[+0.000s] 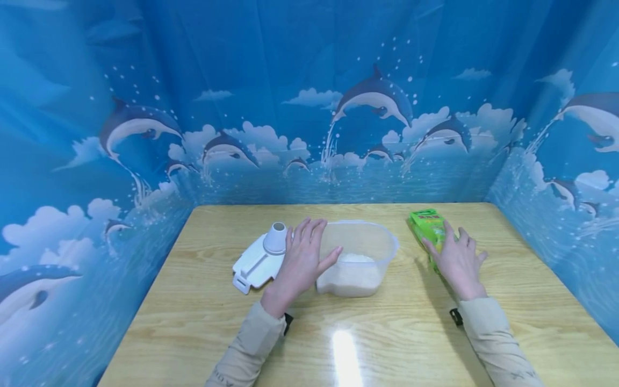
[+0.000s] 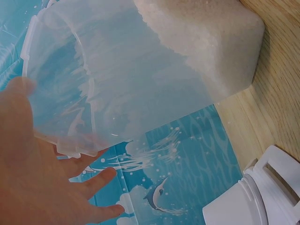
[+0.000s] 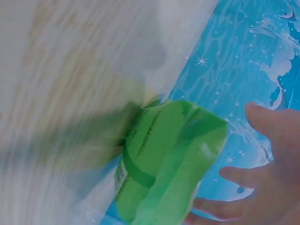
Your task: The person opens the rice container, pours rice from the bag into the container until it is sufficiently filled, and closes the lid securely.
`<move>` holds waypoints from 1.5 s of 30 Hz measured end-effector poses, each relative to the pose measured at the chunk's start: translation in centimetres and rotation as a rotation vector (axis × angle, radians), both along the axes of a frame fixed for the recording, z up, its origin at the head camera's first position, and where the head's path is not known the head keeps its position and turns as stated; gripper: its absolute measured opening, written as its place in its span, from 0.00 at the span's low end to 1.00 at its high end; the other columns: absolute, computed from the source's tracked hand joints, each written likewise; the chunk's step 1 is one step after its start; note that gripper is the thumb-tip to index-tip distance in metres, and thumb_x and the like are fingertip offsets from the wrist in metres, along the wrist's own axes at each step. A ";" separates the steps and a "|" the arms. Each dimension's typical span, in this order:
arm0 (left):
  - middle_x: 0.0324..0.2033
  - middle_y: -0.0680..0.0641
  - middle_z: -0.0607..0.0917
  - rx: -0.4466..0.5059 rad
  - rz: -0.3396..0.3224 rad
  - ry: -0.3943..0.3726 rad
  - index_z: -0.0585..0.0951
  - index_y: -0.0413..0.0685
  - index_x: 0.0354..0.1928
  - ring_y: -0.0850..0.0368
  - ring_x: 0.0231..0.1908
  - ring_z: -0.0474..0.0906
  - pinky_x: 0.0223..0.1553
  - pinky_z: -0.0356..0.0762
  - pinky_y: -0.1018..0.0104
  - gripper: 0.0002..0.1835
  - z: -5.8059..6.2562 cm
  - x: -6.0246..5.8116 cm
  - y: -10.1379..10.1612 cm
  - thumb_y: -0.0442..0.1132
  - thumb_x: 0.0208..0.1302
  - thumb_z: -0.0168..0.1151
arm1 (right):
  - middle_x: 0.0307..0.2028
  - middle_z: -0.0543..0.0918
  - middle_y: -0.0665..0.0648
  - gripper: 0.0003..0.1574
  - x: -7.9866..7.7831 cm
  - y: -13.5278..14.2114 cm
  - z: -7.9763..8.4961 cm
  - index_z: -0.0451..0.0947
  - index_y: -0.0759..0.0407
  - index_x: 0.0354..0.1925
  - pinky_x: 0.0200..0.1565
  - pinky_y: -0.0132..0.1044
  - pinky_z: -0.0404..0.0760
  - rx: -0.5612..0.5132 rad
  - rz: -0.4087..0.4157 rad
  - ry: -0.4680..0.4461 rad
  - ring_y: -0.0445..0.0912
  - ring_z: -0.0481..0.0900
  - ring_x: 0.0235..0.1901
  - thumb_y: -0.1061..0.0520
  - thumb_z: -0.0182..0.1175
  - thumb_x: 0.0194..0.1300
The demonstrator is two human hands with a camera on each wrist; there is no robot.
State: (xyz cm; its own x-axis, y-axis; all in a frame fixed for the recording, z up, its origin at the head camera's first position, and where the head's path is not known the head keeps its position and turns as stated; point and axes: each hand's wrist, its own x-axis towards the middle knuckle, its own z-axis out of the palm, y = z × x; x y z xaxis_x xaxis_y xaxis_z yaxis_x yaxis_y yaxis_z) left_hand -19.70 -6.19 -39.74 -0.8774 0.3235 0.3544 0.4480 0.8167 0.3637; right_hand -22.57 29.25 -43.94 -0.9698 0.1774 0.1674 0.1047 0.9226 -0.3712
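Note:
A clear plastic container (image 1: 390, 248), partly filled with white grains (image 1: 358, 275), stands mid-table. Beside its left rim is my left hand (image 1: 302, 260), fingers extended and thumb spread. In the left wrist view the thumb overlaps the rim of the container (image 2: 126, 98), while some fingers show past its outer side. My right hand (image 1: 456, 263) hovers by a green plastic packet (image 1: 426, 223) at the right, its fingers spread. The right wrist view has the crinkled end of the packet (image 3: 164, 159) close to those loosely parted fingers.
A white lid (image 1: 253, 263) with a cone-shaped cup (image 1: 275, 239) on it lies left of the container, partly behind my left hand. The wooden table (image 1: 203, 312) ends at a blue dolphin-print curtain (image 1: 271, 64) at the back and sides.

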 end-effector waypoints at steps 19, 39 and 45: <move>0.70 0.40 0.69 -0.004 0.005 0.003 0.65 0.42 0.74 0.40 0.74 0.57 0.73 0.48 0.32 0.38 0.1 0.0 0.0 0.62 0.74 0.52 | 0.55 0.81 0.69 0.20 0.4 -2.5 1.2 0.81 0.62 0.55 0.52 0.69 0.74 0.072 0.146 0.668 0.69 0.77 0.51 0.59 0.66 0.65; 0.70 0.41 0.69 0.000 0.009 -0.006 0.64 0.43 0.75 0.41 0.74 0.56 0.73 0.47 0.32 0.39 0.1 0.0 0.0 0.63 0.74 0.52 | 0.53 0.83 0.66 0.26 2.7 -6.6 3.9 0.80 0.64 0.57 0.52 0.67 0.75 0.099 0.359 0.776 0.67 0.77 0.53 0.46 0.53 0.75; 0.70 0.41 0.69 -0.001 0.004 0.013 0.65 0.43 0.74 0.40 0.74 0.57 0.72 0.48 0.31 0.38 0.0 0.1 0.0 0.61 0.74 0.53 | 0.54 0.83 0.65 0.36 3.0 -8.1 3.7 0.79 0.63 0.60 0.56 0.65 0.74 0.070 0.468 0.773 0.67 0.76 0.54 0.37 0.44 0.79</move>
